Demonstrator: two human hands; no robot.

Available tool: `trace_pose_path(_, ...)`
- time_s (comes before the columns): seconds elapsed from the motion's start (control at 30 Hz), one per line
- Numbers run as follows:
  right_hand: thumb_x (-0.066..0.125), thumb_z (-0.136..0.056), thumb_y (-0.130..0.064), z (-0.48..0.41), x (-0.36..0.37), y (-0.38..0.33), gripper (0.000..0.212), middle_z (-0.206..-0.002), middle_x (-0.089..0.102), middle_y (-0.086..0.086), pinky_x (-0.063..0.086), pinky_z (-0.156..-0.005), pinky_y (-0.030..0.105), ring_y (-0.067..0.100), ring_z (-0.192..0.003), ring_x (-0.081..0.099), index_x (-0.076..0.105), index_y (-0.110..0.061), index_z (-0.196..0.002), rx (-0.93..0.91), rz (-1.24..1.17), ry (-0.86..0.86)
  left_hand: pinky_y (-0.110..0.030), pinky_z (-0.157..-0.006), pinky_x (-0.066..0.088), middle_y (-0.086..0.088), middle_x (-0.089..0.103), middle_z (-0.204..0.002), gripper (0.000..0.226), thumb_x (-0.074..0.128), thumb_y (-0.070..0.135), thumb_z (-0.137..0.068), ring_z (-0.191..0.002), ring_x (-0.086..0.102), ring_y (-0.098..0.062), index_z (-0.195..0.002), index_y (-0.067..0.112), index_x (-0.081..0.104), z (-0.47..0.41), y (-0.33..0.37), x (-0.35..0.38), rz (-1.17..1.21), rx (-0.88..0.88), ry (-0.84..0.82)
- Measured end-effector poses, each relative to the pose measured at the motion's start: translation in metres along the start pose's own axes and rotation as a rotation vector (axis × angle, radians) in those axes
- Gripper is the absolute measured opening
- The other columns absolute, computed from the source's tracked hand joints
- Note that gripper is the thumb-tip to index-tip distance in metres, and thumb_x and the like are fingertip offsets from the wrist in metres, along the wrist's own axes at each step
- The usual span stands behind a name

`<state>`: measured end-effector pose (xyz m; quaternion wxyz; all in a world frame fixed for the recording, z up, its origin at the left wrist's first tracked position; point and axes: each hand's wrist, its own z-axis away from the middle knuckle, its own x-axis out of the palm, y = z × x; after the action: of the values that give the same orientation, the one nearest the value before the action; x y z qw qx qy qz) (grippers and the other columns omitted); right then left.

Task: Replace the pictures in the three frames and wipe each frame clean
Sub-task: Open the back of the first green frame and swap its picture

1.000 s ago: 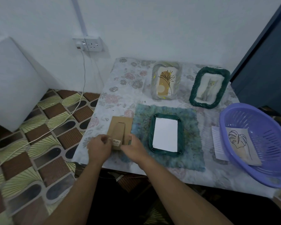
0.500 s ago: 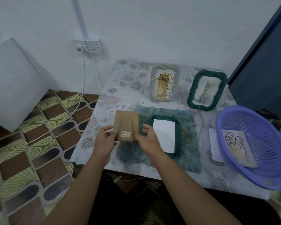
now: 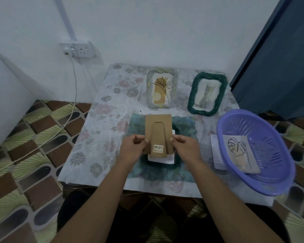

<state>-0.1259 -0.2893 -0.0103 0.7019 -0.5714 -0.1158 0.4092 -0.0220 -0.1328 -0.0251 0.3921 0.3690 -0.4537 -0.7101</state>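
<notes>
1. Floral-covered table (image 3: 102, 137): teal cloth (image 3: 186, 123) carries a dark green frame (image 3: 177, 131) containing white paper (image 3: 161, 160).
2. Left hand (image 3: 133, 148) and right hand (image 3: 184, 146) pinch the cardboard backing (image 3: 158, 130) by its side edges, directly above that frame.

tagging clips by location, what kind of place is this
Probably a room in a home: a floral tablecloth, a double wall socket with a white cable plugged in, and patterned flooring.

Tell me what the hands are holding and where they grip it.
The brown cardboard frame backing, pinched at its two side edges: left hand on the left edge, right hand on the right.
</notes>
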Motion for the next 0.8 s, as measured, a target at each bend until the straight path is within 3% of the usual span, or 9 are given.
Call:
trace_pose_path(0.1,0.074,-0.089,-0.021,-0.004,-0.008,0.008,0.028,-0.101,0.076,0.005,0.057,-0.079,0.026,0.012,-0.082,0.069,0.075,-0.008,-0.113,-0.011,0.081,0.018,-0.041,-0.081,0.06,-0.001,0.073,-0.093,0.003,0.073,0.019,-0.087,-0.088,0.07,-0.02,-0.089,0.019,0.071,-0.006,0.0,0.009,-0.147,0.017,0.032)
trace_pose_path(0.2,0.077,-0.087,-0.026,-0.007,-0.013,0.015,0.027,-0.104,0.076,0.005,0.046,-0.066,0.011,0.01,-0.086,0.066,0.076,-0.01,-0.109,-0.009,0.188,0.02,-0.031,-0.083,0.055,0.0,0.07,-0.091,0.015,0.076,0.024,-0.085,-0.088,0.066,-0.015,-0.096,0.013,0.072,-0.006,-0.002,0.015,-0.333,0.046,0.05)
trace_pose_path(0.33,0.077,-0.086,-0.026,-0.007,-0.015,0.023,0.03,-0.107,0.075,0.008,0.038,-0.056,-0.001,0.008,-0.089,0.065,0.076,-0.008,-0.11,-0.031,0.287,0.017,-0.028,-0.078,0.055,0.002,0.068,-0.085,0.017,0.076,0.028,-0.085,-0.084,0.065,-0.014,-0.094,0.015,0.071,-0.003,-0.007,0.017,-0.433,0.067,0.026)
trace_pose_path(0.53,0.075,-0.089,-0.024,-0.005,-0.011,0.029,0.028,-0.107,0.076,0.008,0.035,-0.053,-0.005,0.007,-0.088,0.064,0.075,-0.008,-0.111,-0.038,0.347,0.018,-0.017,-0.064,0.044,0.004,0.062,-0.08,0.017,0.072,0.025,-0.089,-0.076,0.058,-0.009,-0.098,0.011,0.071,0.0,-0.012,0.02,-0.535,0.107,0.043)
trace_pose_path(0.67,0.072,-0.091,-0.021,-0.006,-0.008,0.032,0.026,-0.109,0.075,0.008,0.035,-0.053,-0.005,0.007,-0.09,0.065,0.074,-0.008,-0.114,-0.056,0.373,0.035,-0.022,-0.071,0.049,0.001,0.065,-0.083,0.018,0.069,0.024,-0.091,-0.079,0.059,-0.01,-0.102,0.01,0.072,-0.001,-0.014,0.022,-0.56,0.127,0.042)
trace_pose_path(0.8,0.071,-0.091,-0.024,-0.005,-0.006,0.036,0.028,-0.11,0.075,0.006,0.044,-0.069,0.008,0.012,-0.098,0.07,0.074,-0.011,-0.116,-0.071,0.41,0.047,-0.019,-0.072,0.047,-0.005,0.073,-0.097,0.02,0.069,0.022,-0.091,-0.081,0.058,-0.008,-0.105,0.009,0.074,-0.002,-0.016,0.024,-0.599,0.158,0.044)
